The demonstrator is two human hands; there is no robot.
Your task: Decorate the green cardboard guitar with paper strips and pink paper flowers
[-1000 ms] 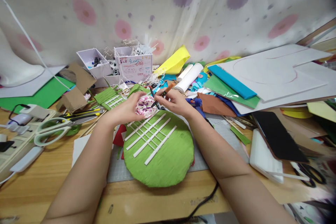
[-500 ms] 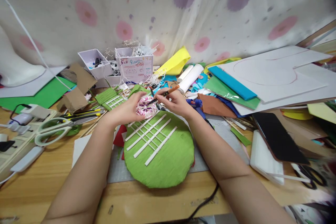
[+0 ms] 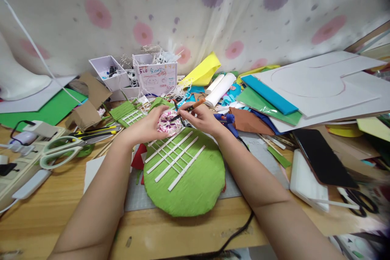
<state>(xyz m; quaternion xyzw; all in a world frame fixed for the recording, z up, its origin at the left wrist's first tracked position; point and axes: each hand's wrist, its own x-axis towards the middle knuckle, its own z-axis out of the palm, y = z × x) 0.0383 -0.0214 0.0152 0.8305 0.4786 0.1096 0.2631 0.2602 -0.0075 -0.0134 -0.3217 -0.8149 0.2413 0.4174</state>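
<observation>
My left hand (image 3: 146, 128) cups a small round white piece (image 3: 167, 123) marked with pink and purple, held just above the far edge of a round green disc (image 3: 189, 178). My right hand (image 3: 202, 118) pinches a thin orange-and-black pen (image 3: 189, 109), whose tip touches the top of the round piece. White strips (image 3: 173, 158) lie crossed in a grid on the disc, which rests on a grey cutting mat (image 3: 137, 195).
Green-handled scissors (image 3: 57, 152) and a yellow utility knife (image 3: 94, 132) lie at the left. White boxes (image 3: 155, 75) stand at the back. Coloured paper sheets (image 3: 268, 101), white boards (image 3: 317, 85), a black phone (image 3: 323, 156) and black scissors (image 3: 361, 203) crowd the right. A black cable (image 3: 234, 233) hangs off the front edge.
The pen in my right hand has tilted lower and its tip has shifted left across the round piece. My left hand has stayed in place.
</observation>
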